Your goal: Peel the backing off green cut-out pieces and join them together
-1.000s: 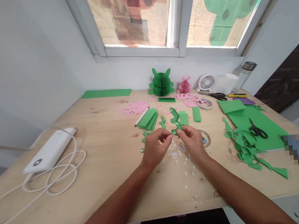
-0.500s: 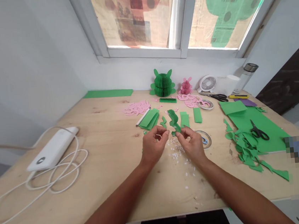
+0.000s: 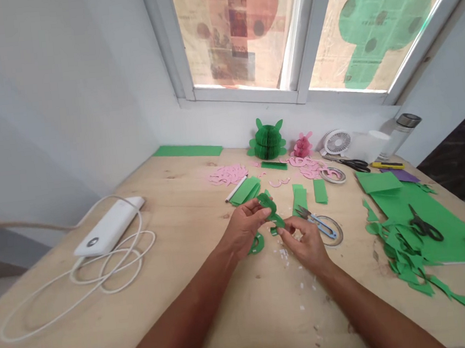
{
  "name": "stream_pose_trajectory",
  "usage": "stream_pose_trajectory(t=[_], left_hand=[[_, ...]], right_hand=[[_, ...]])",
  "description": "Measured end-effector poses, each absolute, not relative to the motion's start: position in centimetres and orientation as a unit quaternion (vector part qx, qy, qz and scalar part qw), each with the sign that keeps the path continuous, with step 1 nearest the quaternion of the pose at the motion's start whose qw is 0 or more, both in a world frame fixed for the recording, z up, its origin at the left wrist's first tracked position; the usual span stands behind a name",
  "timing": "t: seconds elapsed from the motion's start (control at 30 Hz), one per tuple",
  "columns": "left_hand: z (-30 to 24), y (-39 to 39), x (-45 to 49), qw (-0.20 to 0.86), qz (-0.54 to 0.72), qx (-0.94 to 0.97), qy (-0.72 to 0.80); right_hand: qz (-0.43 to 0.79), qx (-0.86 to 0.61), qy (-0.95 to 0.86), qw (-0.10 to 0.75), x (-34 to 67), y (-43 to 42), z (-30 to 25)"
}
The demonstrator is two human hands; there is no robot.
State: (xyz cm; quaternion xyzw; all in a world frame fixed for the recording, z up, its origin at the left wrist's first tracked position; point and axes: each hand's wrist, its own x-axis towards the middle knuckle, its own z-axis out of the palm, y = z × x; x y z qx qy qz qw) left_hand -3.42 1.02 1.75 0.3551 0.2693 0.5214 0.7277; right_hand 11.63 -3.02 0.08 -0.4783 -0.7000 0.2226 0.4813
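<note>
A wavy green paper strip [image 3: 273, 207] is stretched between my two hands above the table. My left hand [image 3: 242, 227] is closed, pinching its upper part between thumb and fingers. At the lower end, the fingertips of my right hand [image 3: 305, 242] are closed on the same strip. Beneath my left hand lies a curved green paper piece [image 3: 257, 244], partly hidden. Small white paper bits [image 3: 283, 255] are scattered below the hands. Just beyond my right hand, blue-handled snips [image 3: 318, 222] rest across a tape roll [image 3: 338, 233].
Green scraps [image 3: 405, 258] and black scissors [image 3: 424, 224] lie on green paper [image 3: 446, 234] at right. Folded green cards [image 3: 246, 191], pink cutouts [image 3: 228, 174] and a green honeycomb paper figure [image 3: 268, 141] sit farther back. A white power bank [image 3: 111, 225] with looped cable is left.
My left hand, earlier apart from the strip, now pinches its upper part. My right hand still holds the lower end. The camera view has shifted, and the snips show more fully.
</note>
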Motion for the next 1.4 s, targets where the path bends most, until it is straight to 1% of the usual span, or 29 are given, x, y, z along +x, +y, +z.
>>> stream_pose_trajectory(t=[0.23, 0.47, 0.57, 0.7, 0.87, 1.03, 1.2, 1.4], left_hand=[[1.8, 1.0, -3.6, 0.728, 0.535, 0.315, 0.291], [1.5, 1.0, -3.4, 0.726, 0.54, 0.297, 0.306], [1.3, 0.7, -2.9, 0.72, 0.535, 0.308, 0.316], [1.1, 0.1, -2.0, 0.713, 0.526, 0.336, 0.319], [1.2, -0.1, -1.7, 0.717, 0.514, 0.336, 0.332], [1.3, 0.0, -1.9, 0.702, 0.526, 0.337, 0.342], [1.3, 0.0, -1.8, 0.685, 0.541, 0.331, 0.359], [1.1, 0.1, -1.7, 0.715, 0.505, 0.338, 0.345]], right_hand=[[0.22, -0.467, -0.714, 0.472, 11.6, -2.9, -0.3], [0.271, -0.471, -0.696, 0.469, 11.6, -3.2, 0.4], [0.271, -0.479, -0.682, 0.481, 11.7, -3.1, 0.6], [0.277, -0.491, -0.684, 0.463, 11.8, -2.9, 0.5], [0.289, -0.507, -0.664, 0.468, 11.7, -2.9, 0.2], [0.266, -0.512, -0.671, 0.465, 11.6, -2.9, 0.0], [0.216, -0.507, -0.69, 0.469, 11.2, -3.0, -0.2], [0.26, -0.531, -0.649, 0.478, 11.3, -2.9, -0.3]])
